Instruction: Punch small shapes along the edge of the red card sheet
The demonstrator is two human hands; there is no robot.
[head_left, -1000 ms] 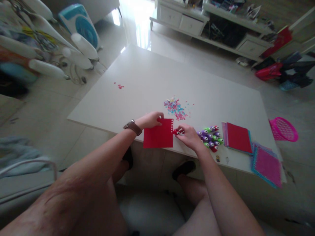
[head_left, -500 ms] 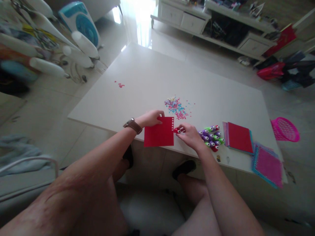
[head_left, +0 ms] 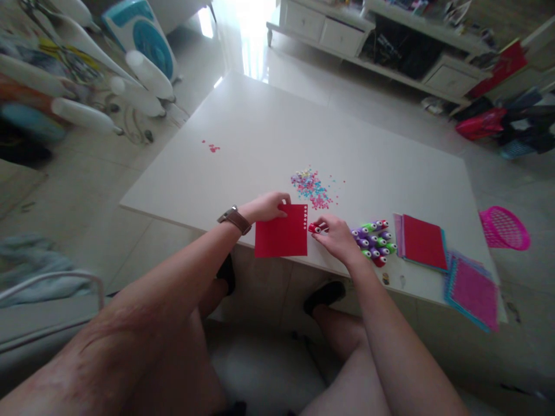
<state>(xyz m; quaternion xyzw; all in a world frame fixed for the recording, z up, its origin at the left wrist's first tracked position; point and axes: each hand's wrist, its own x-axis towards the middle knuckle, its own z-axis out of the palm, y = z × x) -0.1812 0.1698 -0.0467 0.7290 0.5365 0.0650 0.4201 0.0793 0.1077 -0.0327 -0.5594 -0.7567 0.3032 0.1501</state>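
A square red sheet of paper (head_left: 280, 237) lies at the near edge of the white table (head_left: 368, 173), its lower part reaching past the edge. Several small holes run down its right side from the top corner. My left hand (head_left: 271, 208) grips the sheet's upper left part, thumb on top. In my right hand (head_left: 336, 234) is a small red craft punch (head_left: 314, 229), pinched between thumb and fingers, just right of the holed edge; whether it touches the paper is hard to tell. Beyond the sheet lies a heap of tiny coloured paper cut-outs (head_left: 311, 188).
Right of my right hand stand several purple, green and red punches (head_left: 373, 241). Farther right are a stack of coloured paper (head_left: 424, 242) and punched pink and blue sheets (head_left: 472, 292). A pink basket (head_left: 505, 228) stands past the table's right end. Red cut-outs (head_left: 212, 148) lie at left.
The view has shifted slightly. My right hand with the red punch sits a touch farther from the paper's edge; my left hand keeps its hold on the sheet.
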